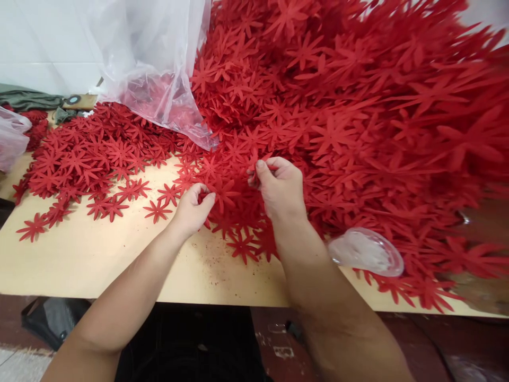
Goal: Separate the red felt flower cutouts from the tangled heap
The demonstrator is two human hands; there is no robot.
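My left hand pinches the edge of a red flower-shaped cutout with thin, rounded petals, held just above the table. To its right, my right hand is closed, thumb against the fingers, at the front of the big heap. A bit of red shows between those fingers, apparently a petal, though what piece it belongs to is hidden. Loose red cutouts lie on the tabletop below and between the hands.
A tall heap of red cutouts fills the back and right. A lower pile spreads left. A clear plastic bag hangs at the back. Near my right forearm sits a clear plastic dish. The table ends close to my body.
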